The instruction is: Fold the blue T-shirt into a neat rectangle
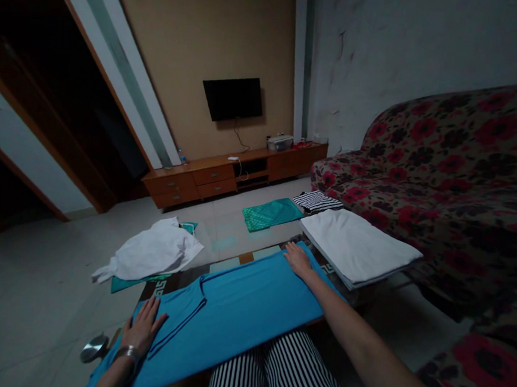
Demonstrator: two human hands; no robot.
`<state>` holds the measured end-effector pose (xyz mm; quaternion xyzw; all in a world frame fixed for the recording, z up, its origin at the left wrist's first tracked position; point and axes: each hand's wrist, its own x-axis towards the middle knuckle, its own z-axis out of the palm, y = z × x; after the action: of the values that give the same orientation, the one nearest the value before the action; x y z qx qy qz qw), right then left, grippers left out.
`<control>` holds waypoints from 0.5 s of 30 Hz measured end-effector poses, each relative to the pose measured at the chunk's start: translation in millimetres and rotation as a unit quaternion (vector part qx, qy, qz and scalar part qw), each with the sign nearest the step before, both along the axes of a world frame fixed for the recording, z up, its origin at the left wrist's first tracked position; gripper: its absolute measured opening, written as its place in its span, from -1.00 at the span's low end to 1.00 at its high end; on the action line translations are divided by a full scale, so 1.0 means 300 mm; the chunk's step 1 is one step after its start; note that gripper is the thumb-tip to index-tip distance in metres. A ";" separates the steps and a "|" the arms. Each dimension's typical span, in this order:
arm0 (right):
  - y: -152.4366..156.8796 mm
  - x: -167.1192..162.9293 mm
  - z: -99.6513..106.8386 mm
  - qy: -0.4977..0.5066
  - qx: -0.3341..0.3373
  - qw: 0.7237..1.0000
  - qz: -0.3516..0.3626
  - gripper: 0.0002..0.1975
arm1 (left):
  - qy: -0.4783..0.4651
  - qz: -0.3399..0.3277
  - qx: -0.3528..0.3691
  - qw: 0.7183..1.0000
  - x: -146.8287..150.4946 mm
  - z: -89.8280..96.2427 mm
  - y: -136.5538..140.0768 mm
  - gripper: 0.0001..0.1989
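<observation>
A blue T-shirt point(241, 299) lies spread lengthwise over the near side of the table, folded so that one sleeve rests on top at the left. My left hand point(144, 322), with a bracelet at the wrist, presses flat on the shirt beside that sleeve, its fingers apart. At the shirt's far right end, my right hand point(297, 259) also lies flat with fingers stretched out. Neither hand grips the cloth. The shirt's near edge hangs by my striped trouser legs.
A folded white cloth stack point(359, 243) is at the table's right. A crumpled white garment point(156, 248) lies at the left. Beyond are a green cloth point(275, 214) and a striped garment point(317, 201). A round metal object point(94, 348) sits at the left corner; a flowered sofa point(450, 149) stands right.
</observation>
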<state>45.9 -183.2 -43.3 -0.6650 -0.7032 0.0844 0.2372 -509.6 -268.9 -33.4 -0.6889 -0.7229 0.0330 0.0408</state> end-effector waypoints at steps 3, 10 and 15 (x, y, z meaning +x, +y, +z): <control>0.002 0.005 0.027 0.007 0.008 1.000 0.001 -0.59 | 0.001 -0.006 -0.006 1.000 -0.004 0.018 0.018 -0.37; -0.232 0.096 0.088 -0.021 0.025 0.992 -0.119 -0.62 | 0.008 0.000 0.039 0.999 0.060 0.064 0.025 -0.43; -0.514 0.117 0.099 -0.104 -0.043 0.968 -0.225 -0.67 | -0.013 -0.116 0.074 0.990 0.432 0.194 0.135 -0.54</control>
<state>81.1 -337.4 -13.6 -0.8209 -0.5517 -0.0107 0.1470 -379.9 -228.3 24.8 -0.7637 -0.6388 -0.0345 0.0865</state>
